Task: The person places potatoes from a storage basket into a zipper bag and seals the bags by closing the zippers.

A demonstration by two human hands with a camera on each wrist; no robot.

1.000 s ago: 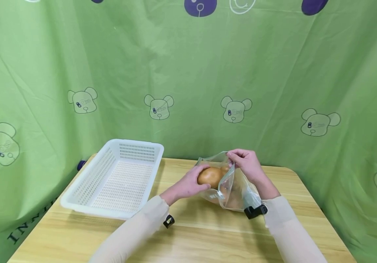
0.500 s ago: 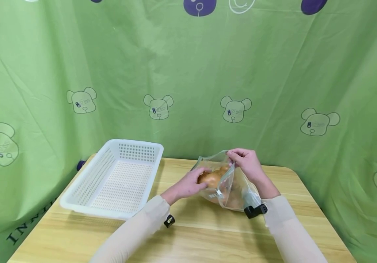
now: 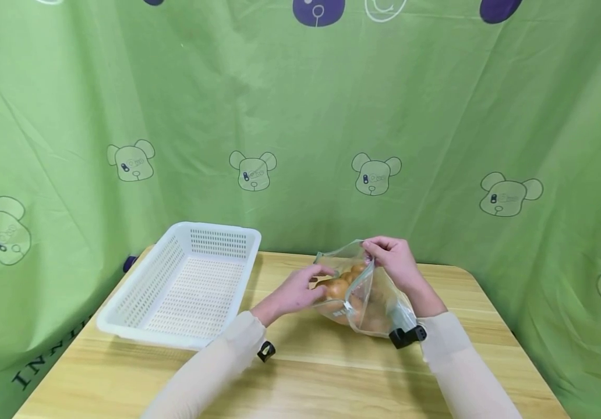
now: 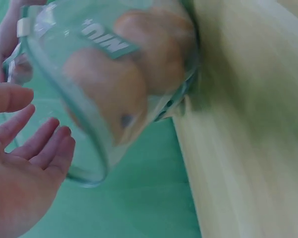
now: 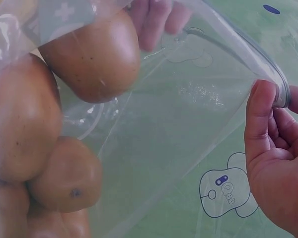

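In the head view a clear zip bag [image 3: 371,311] stands on the table with its mouth facing left. Several smooth, orange-brown, pear-like fruits [image 5: 97,59] lie inside it. My right hand [image 3: 396,263] pinches the bag's upper edge between thumb and fingers, also plain in the right wrist view. My left hand [image 3: 300,289] is at the mouth, fingers spread and apart from the fruit, with nothing in its grasp. The left wrist view shows that palm and its relaxed fingers [image 4: 39,141] beside the bag's rim.
A white perforated plastic basket [image 3: 190,291] with no contents sits to the left on the wooden table [image 3: 321,378]. A green curtain [image 3: 300,116] with bear prints hangs behind the table and at its sides.
My left hand carried a fruit into the bag's mouth, let it go among the others, and has drawn back slightly with fingers spread. The right hand has kept its pinch.
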